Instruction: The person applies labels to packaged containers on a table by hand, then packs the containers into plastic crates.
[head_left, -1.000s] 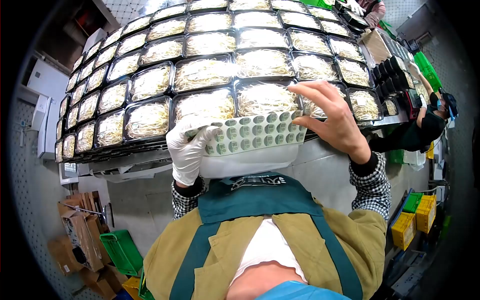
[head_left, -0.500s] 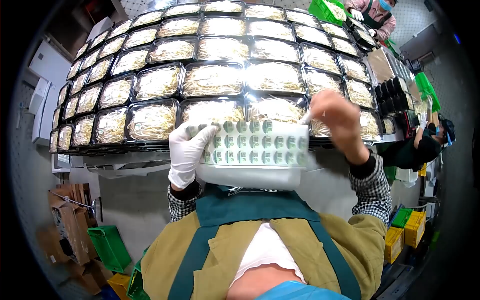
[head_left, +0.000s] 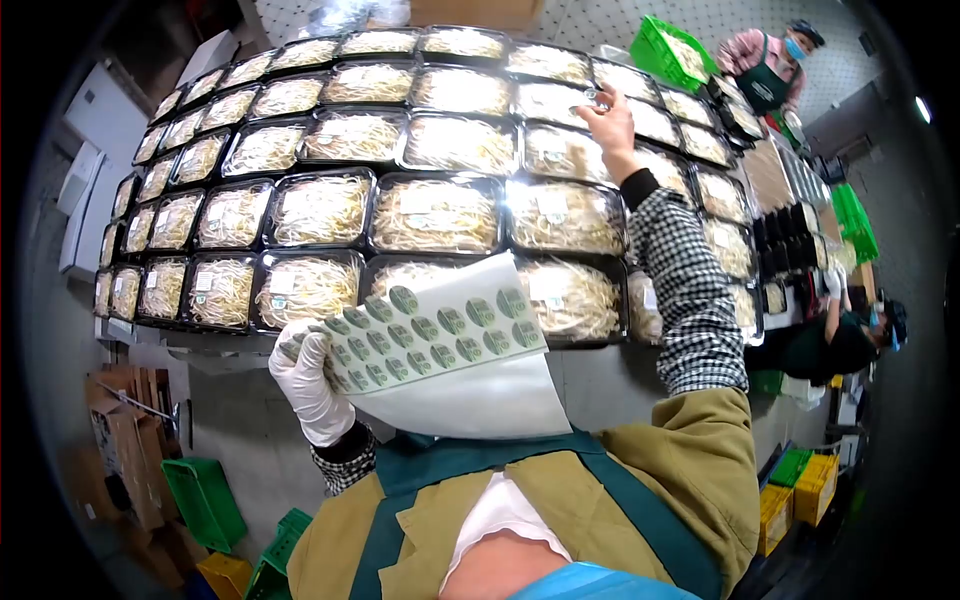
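My left hand (head_left: 314,388), in a white glove, grips the left edge of a sheet of stickers (head_left: 430,335). Rows of oval green labels cover its upper part, and its lower part is blank white. Bare and stretched far forward, my right hand (head_left: 612,125) has its fingers together around a small round sticker (head_left: 590,95). It is over the packs toward the back right of the array. Directly beyond the sheet lies a black tray of bean sprouts (head_left: 435,212) under clear film. Part of a front-row tray is hidden behind the sheet.
Many more packed trays (head_left: 320,208) stand in close rows across the table. At the back right, a person (head_left: 765,75) stands beside a green crate (head_left: 665,50); another person (head_left: 840,325) is at the right near stacked black trays (head_left: 790,240). Crates (head_left: 205,500) and cardboard (head_left: 130,450) are on the floor.
My right hand has gone from beside the sheet's right edge to far over the back packs. My left hand has moved left and down, and the sheet now tilts.
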